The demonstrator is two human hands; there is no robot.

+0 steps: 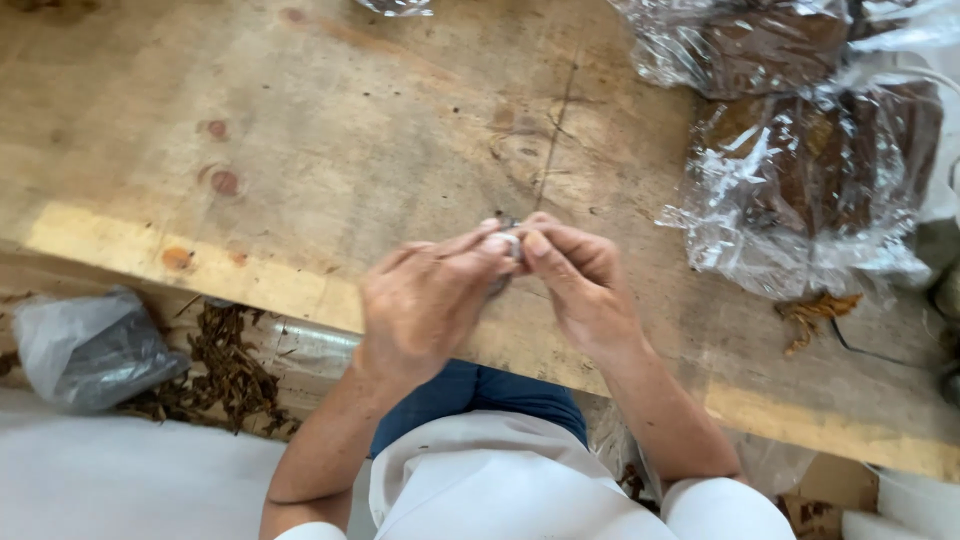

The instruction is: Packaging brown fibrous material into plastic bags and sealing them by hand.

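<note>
far left, below the surface edge, a grey plastic bag [88, 347] sits crumpled, with loose brown leaf scraps [225, 365] just beside it on the lower ledge. wooden surface [330, 140] is worn, with knots and a pale strip along the near edge.

left hand [420, 305] is raised over the near edge, fingers curled, thumb and forefinger pinched on a small pale piece [508, 244]. right hand [578, 285] meets it from the other side, fingertips touching the same piece. both grips narrow, closed on the piece, 2 hands sharing it. the piece sits between the fingertips, above the surface and not resting on it.

mostly hidden by fingers: too small to tell what it is. long axis cannot be told for sure; what shows seems to run roughly left-right between the 2 pinches, pointing at neither end clearly.

judgement: fine finger work, best done with light pressure, both pinches kept close together, wrists steady above the surface so the piece does not slip or tear.

right side: 2 clear plastic bags of brown leaf [815, 175], well apart from the hands, and a small leaf scrap [812, 312] just below them.
</note>
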